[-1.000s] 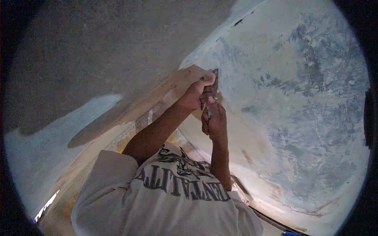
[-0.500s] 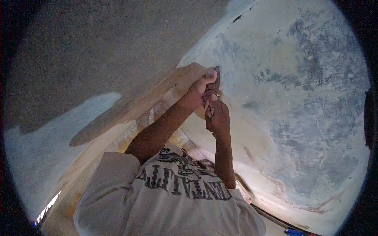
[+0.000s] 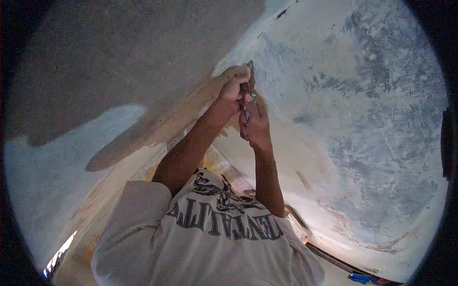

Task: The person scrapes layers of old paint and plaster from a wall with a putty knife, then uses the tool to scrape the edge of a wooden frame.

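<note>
Both my arms reach out from my white printed shirt (image 3: 210,238) to the corner where two walls meet. My left hand (image 3: 233,90) is closed around the upper part of a thin dark scraping tool (image 3: 250,71), whose tip presses against the wall's edge. My right hand (image 3: 255,127) sits just below it, gripping the lower end of the same tool. The tool is mostly hidden by my fingers.
The right wall (image 3: 362,124) is patchy white and blue-grey plaster with scrape marks. The left wall (image 3: 119,52) is dull grey-brown with a pale patch low down. A dark strip (image 3: 334,260) and a small blue object (image 3: 361,278) lie at the wall's base.
Both hands and the tool have slid upward and a little to the left along the corner edge. The grip is unchanged.
</note>
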